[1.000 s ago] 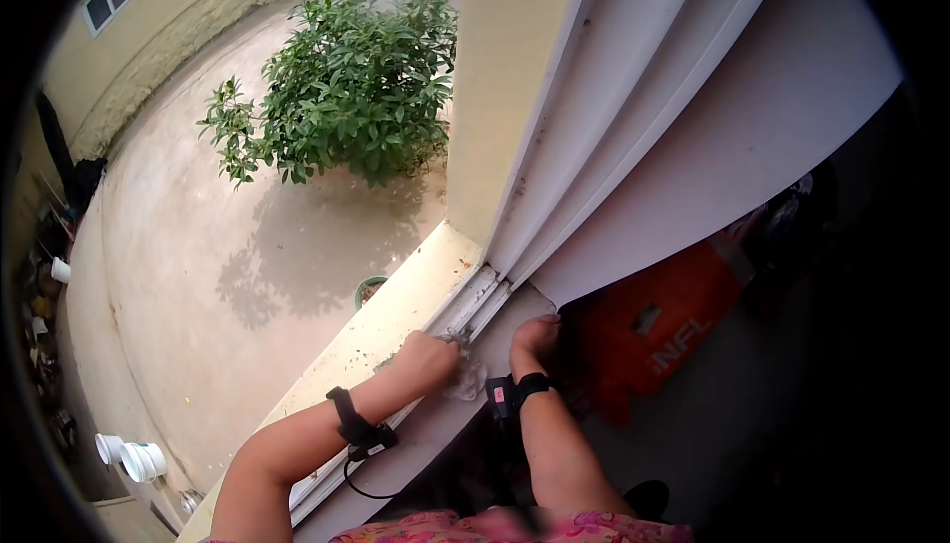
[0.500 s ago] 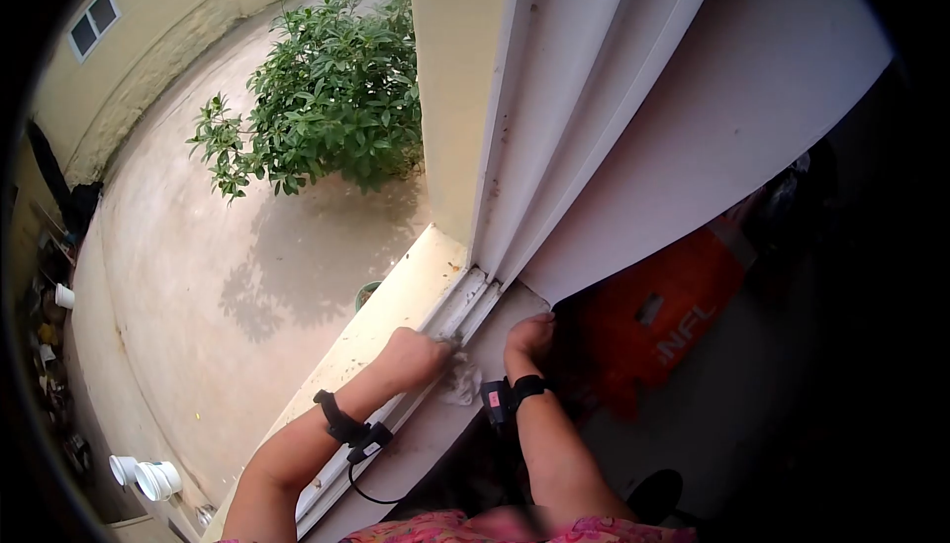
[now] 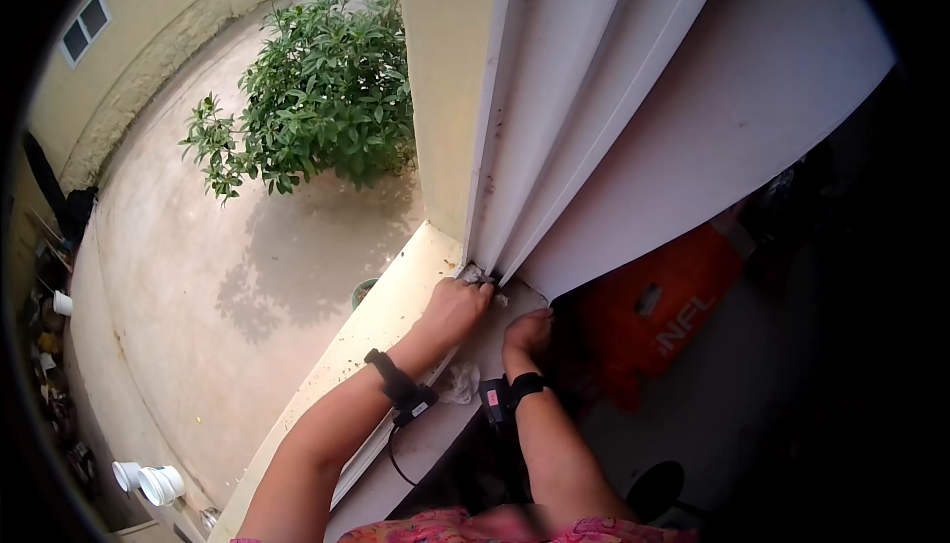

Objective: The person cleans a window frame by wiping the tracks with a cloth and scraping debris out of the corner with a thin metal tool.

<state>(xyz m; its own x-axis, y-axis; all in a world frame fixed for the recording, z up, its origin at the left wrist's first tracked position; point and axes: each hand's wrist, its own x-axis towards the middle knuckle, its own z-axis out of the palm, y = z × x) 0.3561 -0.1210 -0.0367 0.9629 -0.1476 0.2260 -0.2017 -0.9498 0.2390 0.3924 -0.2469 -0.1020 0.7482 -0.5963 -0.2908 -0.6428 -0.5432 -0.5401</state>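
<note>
My left hand is closed at the far corner of the white window track, fingertips pressed down into the grooves. A greyish-white crumpled bit shows beside its fingers; whether they grip it is hidden. Nearer to me, a crumpled whitish piece of thin material lies on the inner sill, apart from both hands. My right hand stays at the sill's inner edge, its fingers curled over that edge close to the wall corner. Each wrist carries a black strap with a small box.
White frame profiles rise beyond the hands, with the pale inner wall to their right. An orange bag with lettering lies below on the dark inner side. Outside are a yellow ledge strewn with specks, a leafy bush and white buckets.
My left hand has slid forward along the track to its far corner, leaving the crumpled whitish piece behind on the sill. The right hand has stayed at the edge.
</note>
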